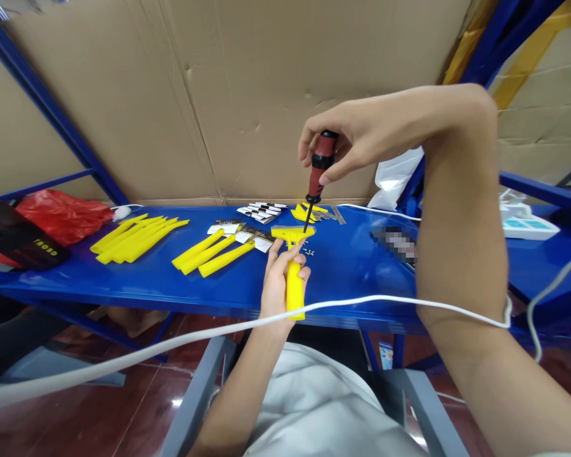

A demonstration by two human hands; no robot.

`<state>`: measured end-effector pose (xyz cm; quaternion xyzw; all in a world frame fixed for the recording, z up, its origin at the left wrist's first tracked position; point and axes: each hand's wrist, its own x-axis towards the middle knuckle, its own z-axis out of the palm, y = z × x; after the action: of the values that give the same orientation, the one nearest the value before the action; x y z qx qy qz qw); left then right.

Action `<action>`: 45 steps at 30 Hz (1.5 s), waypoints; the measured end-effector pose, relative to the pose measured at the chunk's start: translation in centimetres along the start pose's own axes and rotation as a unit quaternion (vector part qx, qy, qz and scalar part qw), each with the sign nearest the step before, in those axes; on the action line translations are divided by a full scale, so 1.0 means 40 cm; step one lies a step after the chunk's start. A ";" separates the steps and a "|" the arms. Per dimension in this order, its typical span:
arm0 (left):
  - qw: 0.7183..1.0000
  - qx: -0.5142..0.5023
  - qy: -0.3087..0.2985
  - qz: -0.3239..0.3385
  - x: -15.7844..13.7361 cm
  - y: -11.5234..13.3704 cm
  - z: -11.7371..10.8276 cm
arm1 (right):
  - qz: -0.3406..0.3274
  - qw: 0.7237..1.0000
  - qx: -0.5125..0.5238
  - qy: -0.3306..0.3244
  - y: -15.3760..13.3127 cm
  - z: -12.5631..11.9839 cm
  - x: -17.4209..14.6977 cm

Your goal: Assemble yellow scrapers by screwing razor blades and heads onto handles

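Observation:
My left hand [282, 279] is closed around the yellow handle of a scraper [295, 289], holding it upright over the front part of the blue table with its wide head on top. My right hand [340, 143] grips a red and black screwdriver [320, 166] from above. The screwdriver points down, and its tip meets the right part of the scraper head; a screw there is too small to make out. Small dark and white bits [308, 249] lie on the table behind my left fingers.
Yellow handles [136, 238] are piled at left, beside scrapers with cards [214, 251]. Behind are striped packets [261, 211], yellow pieces [304, 212] and metal blades [335, 214]. A phone-like object [394, 244] lies right. A white cable [361, 301] crosses in front. A red bag [61, 216] sits far left.

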<state>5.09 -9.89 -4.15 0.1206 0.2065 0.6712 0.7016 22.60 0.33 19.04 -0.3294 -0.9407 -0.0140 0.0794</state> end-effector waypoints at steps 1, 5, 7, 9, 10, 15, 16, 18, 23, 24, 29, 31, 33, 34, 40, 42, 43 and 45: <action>1.000 -0.001 -0.001 0.000 0.000 0.000 0.000 | -0.005 1.000 0.010 -0.004 0.000 0.000 0.000; 1.000 -0.006 -0.008 0.003 0.000 0.000 0.000 | -0.005 1.000 0.017 0.012 -0.007 0.001 0.000; 1.000 -0.006 -0.007 0.003 0.001 0.000 0.000 | 0.007 1.000 0.011 0.019 -0.008 0.002 0.002; 1.000 -0.006 -0.004 0.002 0.002 0.000 0.001 | 0.019 1.000 0.007 0.017 -0.006 0.003 0.004; 1.000 -0.006 -0.002 0.001 0.002 0.001 0.001 | 0.021 1.000 0.004 0.013 -0.003 0.003 0.004; 1.000 -0.007 0.004 -0.003 -0.001 0.003 0.002 | -0.023 1.000 0.019 -0.004 0.002 -0.001 -0.001; 1.000 -0.007 0.004 -0.002 -0.002 0.003 0.002 | -0.028 0.999 0.022 0.000 0.000 -0.001 -0.002; 1.000 -0.008 0.004 -0.001 -0.003 0.003 0.002 | -0.015 1.000 0.020 0.015 -0.007 0.000 -0.001; 1.000 -0.009 0.008 -0.005 0.000 0.004 0.000 | 0.062 0.998 0.011 0.010 -0.008 0.006 0.005; 1.000 -0.009 0.008 -0.006 0.000 0.004 0.000 | 0.064 0.998 0.001 0.011 -0.005 0.007 0.005; 1.000 -0.007 0.006 -0.002 0.000 0.003 0.000 | 0.034 0.999 -0.005 0.010 -0.002 0.002 -0.003; 1.000 -0.007 0.005 -0.001 0.000 0.003 0.000 | 0.022 1.000 -0.002 0.015 -0.010 -0.001 -0.004; 1.000 -0.009 0.005 -0.002 0.000 0.003 0.001 | 0.036 0.999 0.009 0.009 -0.017 -0.001 -0.003; 1.000 -0.010 0.006 -0.003 0.000 0.003 0.001 | 0.048 0.999 0.012 0.007 -0.019 0.000 -0.001; 1.000 -0.007 0.007 -0.005 0.000 0.003 0.000 | 0.044 0.999 0.004 0.006 -0.006 0.003 -0.004; 1.000 -0.008 0.005 -0.003 0.000 0.003 0.000 | 0.024 1.000 0.008 0.007 -0.005 0.000 -0.006; 1.000 -0.008 0.004 -0.002 0.000 0.003 0.000 | 0.017 1.000 0.010 0.011 -0.006 -0.002 -0.006; 1.000 -0.009 0.003 -0.002 0.000 0.004 0.000 | 0.026 0.999 0.021 0.010 -0.008 -0.002 -0.005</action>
<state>4.97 -9.89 -4.08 0.1121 0.2026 0.6723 0.7031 22.56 -0.06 19.09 -0.3517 -0.9312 0.0047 0.0957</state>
